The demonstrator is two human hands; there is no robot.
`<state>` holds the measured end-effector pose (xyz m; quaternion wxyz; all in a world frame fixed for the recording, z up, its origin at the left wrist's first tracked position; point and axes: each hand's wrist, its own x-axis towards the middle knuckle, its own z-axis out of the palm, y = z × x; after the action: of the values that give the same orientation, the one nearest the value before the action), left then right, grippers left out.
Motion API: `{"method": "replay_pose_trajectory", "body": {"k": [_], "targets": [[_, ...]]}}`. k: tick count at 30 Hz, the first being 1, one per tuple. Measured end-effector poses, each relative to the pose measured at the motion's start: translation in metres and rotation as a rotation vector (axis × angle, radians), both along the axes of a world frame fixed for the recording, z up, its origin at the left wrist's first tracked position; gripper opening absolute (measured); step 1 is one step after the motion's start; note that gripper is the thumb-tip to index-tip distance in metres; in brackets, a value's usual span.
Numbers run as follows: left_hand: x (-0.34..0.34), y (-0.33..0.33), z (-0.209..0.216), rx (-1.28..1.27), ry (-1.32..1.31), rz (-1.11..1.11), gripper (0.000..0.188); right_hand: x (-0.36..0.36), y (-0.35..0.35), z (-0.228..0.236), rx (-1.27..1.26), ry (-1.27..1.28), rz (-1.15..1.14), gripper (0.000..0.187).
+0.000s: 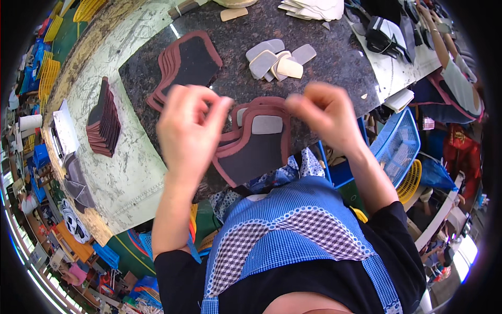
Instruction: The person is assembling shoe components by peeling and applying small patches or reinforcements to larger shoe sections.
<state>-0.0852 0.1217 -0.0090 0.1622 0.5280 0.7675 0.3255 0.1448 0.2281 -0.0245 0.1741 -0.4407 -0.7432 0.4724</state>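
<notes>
My left hand [189, 128] hovers over the dark stone slab [340, 57], fingers curled in and thumb close to them. On the right, my right hand [328, 116] is also raised and curled, its fingertips smeared by motion. Whether either hand pinches something small cannot be made out. Between and below them lie overlapping black pieces with maroon borders [253, 159], shaped like cut shoe parts. A grey rounded patch [267, 125] rests on the top piece. Beyond is a loose pile of grey and cream patches [277, 62]. A fanned stack of similar maroon-edged pieces [194, 60] lies beyond my left hand.
Another fanned stack of maroon-edged pieces [103, 128] stands on the pale worn board [133, 172] at left. White sheets [312, 9] lie at the far edge. A blue plastic basket [396, 137] sits right of the table. Another person's arm [444, 44] shows at upper right.
</notes>
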Motion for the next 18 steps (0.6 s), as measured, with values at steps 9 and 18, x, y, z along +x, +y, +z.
{"method": "replay_pose_trajectory", "body": {"k": [9, 18], "targets": [[-0.050, 0.009, -0.024, 0.173, 0.274, -0.059, 0.022, -0.005, 0.041, -0.033, 0.519, 0.022, -0.084, 0.025], [-0.063, 0.008, -0.031, 0.208, -0.296, 0.086, 0.016, 0.016, 0.055, -0.018, 0.036, 0.255, -0.033, 0.025]]}}
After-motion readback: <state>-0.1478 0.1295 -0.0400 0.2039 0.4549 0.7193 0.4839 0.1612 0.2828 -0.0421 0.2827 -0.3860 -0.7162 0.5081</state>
